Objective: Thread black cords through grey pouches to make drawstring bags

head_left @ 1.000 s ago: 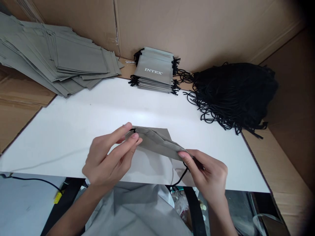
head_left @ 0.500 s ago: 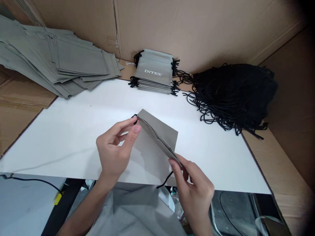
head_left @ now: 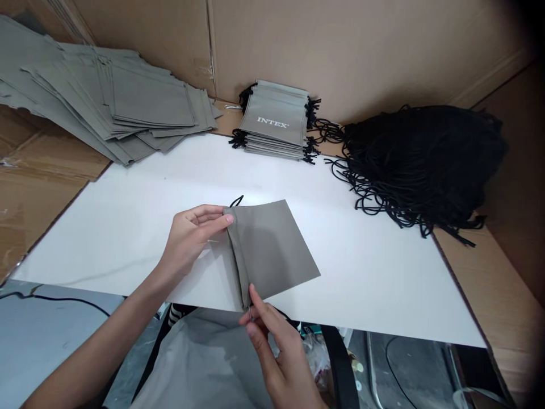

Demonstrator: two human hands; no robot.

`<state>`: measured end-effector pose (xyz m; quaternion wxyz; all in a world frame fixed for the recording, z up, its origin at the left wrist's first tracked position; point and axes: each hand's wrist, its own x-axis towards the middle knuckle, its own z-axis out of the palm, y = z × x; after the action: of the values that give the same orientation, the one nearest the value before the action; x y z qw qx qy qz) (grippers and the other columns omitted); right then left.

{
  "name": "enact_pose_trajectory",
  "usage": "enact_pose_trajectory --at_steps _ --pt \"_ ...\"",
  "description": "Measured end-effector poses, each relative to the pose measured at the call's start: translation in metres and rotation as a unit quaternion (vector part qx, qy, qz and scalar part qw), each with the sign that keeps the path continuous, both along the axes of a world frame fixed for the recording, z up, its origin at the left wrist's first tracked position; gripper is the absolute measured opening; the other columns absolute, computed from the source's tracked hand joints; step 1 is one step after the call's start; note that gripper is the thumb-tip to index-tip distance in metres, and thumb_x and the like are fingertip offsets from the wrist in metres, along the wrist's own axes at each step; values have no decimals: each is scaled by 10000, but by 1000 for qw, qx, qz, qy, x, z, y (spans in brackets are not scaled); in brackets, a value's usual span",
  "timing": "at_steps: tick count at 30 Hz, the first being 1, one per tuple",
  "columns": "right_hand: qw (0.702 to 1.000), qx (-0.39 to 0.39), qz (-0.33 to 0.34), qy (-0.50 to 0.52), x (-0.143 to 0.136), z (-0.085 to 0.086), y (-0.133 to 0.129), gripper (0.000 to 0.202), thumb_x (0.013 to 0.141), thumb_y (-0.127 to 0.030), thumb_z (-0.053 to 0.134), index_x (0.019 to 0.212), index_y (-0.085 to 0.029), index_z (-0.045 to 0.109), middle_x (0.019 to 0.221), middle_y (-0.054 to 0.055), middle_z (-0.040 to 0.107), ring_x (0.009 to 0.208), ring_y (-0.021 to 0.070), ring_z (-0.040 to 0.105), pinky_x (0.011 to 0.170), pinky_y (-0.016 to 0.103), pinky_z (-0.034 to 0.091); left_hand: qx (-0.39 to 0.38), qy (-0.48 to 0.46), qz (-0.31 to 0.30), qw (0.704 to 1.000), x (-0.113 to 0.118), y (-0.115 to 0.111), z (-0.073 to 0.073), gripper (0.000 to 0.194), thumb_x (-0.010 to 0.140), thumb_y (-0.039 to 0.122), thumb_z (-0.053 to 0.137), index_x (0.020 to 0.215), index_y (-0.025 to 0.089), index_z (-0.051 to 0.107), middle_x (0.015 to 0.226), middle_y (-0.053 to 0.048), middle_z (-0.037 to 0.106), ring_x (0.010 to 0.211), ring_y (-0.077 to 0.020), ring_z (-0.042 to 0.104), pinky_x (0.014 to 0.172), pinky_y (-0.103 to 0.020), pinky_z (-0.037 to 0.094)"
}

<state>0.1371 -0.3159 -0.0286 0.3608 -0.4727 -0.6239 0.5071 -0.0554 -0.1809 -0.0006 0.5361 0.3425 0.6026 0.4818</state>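
Note:
A flat grey fabric pouch (head_left: 276, 244) is held just above the white table, its stitched hem along the left edge. My left hand (head_left: 191, 236) pinches the hem's upper corner, thumb on top and fingers beneath. A small loop of black cord (head_left: 237, 201) sticks out past that corner. My right hand (head_left: 279, 346) is at the hem's lower end, its fingers closed around a thin metal needle-like piece (head_left: 250, 312) by the hem opening. Black cord (head_left: 283, 313) shows behind the right fingers; the rest of it is hidden.
Grey pouches without cords (head_left: 149, 94) lie in a fanned pile at the back left. A stack of corded pouches marked INTEX (head_left: 275, 111) sits at the back centre. A heap of black cords (head_left: 417, 159) is on the right. Cardboard walls (head_left: 340, 51) surround the white table (head_left: 374, 284).
The pouch has turned to lie flatter, its hem now on the left. My right hand has moved left and down to the hem's lower end. A cord loop now shows beyond the left fingers.

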Motion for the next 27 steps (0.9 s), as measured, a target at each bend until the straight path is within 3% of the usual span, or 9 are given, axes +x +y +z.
enact_pose_trajectory --at_steps 4,6,8,11,17,20,22,24,27 --pt "997 -62 -43 22 -3 -4 -4 437 992 -220 498 1425 -270 490 995 33 724 864 129 667 744 205 521 -9 -40 -24 999 4 2 4 324 668 337 864 912 179 720 837 -7 696 769 -119 621 681 -205 504" --pt "989 -109 -92 37 -5 -4 -7 259 978 -277 538 1230 -232 576 950 38 731 834 142 662 716 219 503 -9 -50 -32 998 7 1 6 283 682 315 848 885 186 700 799 11 668 744 -108 595 650 -192 490" --pt "978 -150 -134 52 -7 -3 -8 110 955 -328 578 980 -221 565 894 37 728 812 151 649 687 231 474 -8 -51 -43 998 11 -1 6 258 694 321 840 847 187 680 762 18 648 724 -106 581 631 -189 485" --pt "968 -179 -160 77 -10 2 -7 252 916 -381 632 804 -229 466 842 33 719 798 159 635 664 243 435 13 -46 -46 998 15 -2 4 260 716 355 835 826 180 676 770 6 658 736 -114 594 648 -200 500" --pt "940 -225 -199 160 -9 11 -3 293 876 -470 685 887 -216 539 772 15 697 760 151 626 725 258 455 54 -84 4 995 15 4 9 232 751 313 821 854 190 653 827 5 679 771 -110 610 703 -206 520" --pt "927 -262 -184 193 -6 12 -1 370 852 -528 691 971 -183 631 732 28 686 611 123 563 567 234 423 55 -119 14 991 14 6 13 209 775 287 795 879 191 641 828 10 678 752 -101 611 680 -191 515" --pt "920 -294 -166 200 -4 10 0 428 829 -552 706 1004 -163 683 686 21 660 490 83 456 454 209 328 52 -130 15 990 14 5 16 196 780 275 787 884 189 643 834 13 672 748 -97 607 652 -181 508" --pt "918 -306 -158 196 -3 7 1 440 812 -553 723 1002 -157 721 658 14 642 442 50 365 418 196 252 49 -132 7 990 14 4 17 186 783 276 783 875 189 647 832 14 669 740 -98 603 639 -181 508" --pt "922 -296 -160 192 -3 2 0 427 801 -556 730 948 -155 747 637 15 639 418 32 301 401 189 233 57 -117 -6 991 14 2 20 211 787 286 782 950 208 672 796 16 675 737 -112 608 659 -206 525"
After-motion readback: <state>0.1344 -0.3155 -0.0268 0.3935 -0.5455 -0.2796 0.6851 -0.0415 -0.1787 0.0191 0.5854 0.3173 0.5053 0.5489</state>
